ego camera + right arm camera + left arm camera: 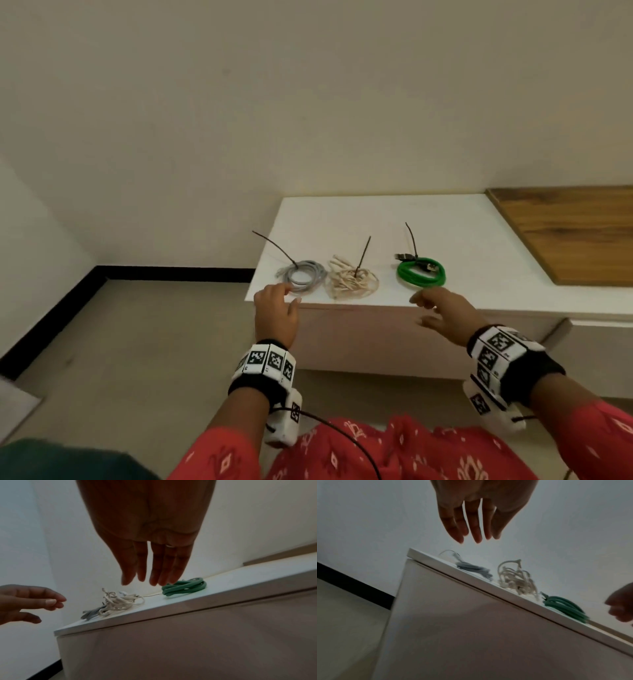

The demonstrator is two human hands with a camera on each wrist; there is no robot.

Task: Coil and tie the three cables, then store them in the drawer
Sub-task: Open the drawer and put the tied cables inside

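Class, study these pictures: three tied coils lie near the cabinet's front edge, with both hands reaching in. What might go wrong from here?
1. The grey coil lies near the corner of the white top; the left hand may nudge it off.
2. The cream bundle looks loose, so loops may snag or slip out when lifted.
3. The long tie tails may catch on neighbouring coils.

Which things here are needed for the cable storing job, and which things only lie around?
Belong to the job:
grey cable, coiled and tied
beige cable, coiled and tied
green cable, coiled and tied
left hand and right hand, both open

Just lying about:
wooden board at the right
white cabinet top that bears the cables
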